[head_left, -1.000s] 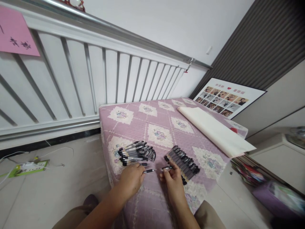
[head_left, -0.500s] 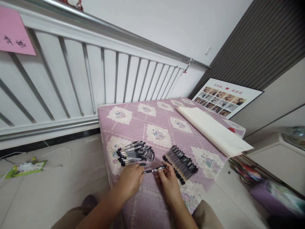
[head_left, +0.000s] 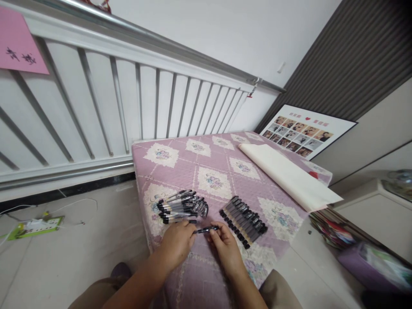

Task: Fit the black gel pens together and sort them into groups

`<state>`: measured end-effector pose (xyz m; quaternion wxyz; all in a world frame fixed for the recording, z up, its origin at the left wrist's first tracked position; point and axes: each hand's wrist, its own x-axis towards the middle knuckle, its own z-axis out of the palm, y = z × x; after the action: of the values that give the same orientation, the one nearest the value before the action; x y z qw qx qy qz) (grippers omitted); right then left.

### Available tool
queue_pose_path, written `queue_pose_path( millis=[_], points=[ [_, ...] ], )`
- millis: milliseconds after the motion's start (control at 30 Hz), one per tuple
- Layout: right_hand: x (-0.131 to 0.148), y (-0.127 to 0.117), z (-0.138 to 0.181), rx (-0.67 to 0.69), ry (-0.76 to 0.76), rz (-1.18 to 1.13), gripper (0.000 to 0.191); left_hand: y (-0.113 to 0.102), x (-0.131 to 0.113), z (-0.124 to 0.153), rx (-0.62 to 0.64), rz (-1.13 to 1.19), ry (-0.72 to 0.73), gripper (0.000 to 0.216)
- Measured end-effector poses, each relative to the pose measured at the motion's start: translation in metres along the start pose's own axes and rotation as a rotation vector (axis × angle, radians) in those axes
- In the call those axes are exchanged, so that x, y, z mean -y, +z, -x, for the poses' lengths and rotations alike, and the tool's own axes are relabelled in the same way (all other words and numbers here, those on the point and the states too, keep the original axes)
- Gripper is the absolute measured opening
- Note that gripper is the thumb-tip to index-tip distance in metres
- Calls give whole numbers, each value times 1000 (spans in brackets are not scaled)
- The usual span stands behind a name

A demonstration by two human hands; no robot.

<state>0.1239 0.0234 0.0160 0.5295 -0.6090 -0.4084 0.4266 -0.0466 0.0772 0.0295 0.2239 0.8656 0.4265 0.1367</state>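
A black-capped pen (head_left: pixel 205 230) lies level between my hands, just above the purple patterned bedcover (head_left: pixel 206 262). My left hand (head_left: pixel 177 242) is closed on its left end, while my right hand (head_left: pixel 225 246) pinches the other end between thumb and fingers. Beyond my left hand is a loose pile of pens (head_left: pixel 182 207), with black caps and ends pointing left and right. To the right of my right hand, several more pens (head_left: pixel 246 219) lie side by side in a neat slanted row.
A cream rolled sheet (head_left: pixel 283 174) lies across the bed's right side. Behind the bed stands a white radiator (head_left: pixel 167 103). A framed photo board (head_left: pixel 299 133) leans at the back right. On the floor at left is a power strip (head_left: pixel 38 227) with cables.
My right hand has shifted slightly left along the pen, and the gap between my hands is smaller. My left hand, the pile and the row look unchanged.
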Motion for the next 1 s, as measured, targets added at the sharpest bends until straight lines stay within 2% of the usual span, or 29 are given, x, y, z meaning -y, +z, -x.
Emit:
queue_pose_path(
  millis=[233,467,633,767,1000],
  points=[
    [4,-6,1,175,-11,72,24,0,-2,0,31,27,12,15],
    [-2,-7,1,103,21,-49,27,-4,4,0,5,84,28,17],
    [-4,-7,1,68,30,-95,30,-7,6,-3,53,49,29,21],
    [-4,-8,0,76,26,-68,30,-2,4,-5,80,16,-1,24],
    [1,-12,0,150,39,7,30,9,6,-6,34,19,9,24]
  ],
)
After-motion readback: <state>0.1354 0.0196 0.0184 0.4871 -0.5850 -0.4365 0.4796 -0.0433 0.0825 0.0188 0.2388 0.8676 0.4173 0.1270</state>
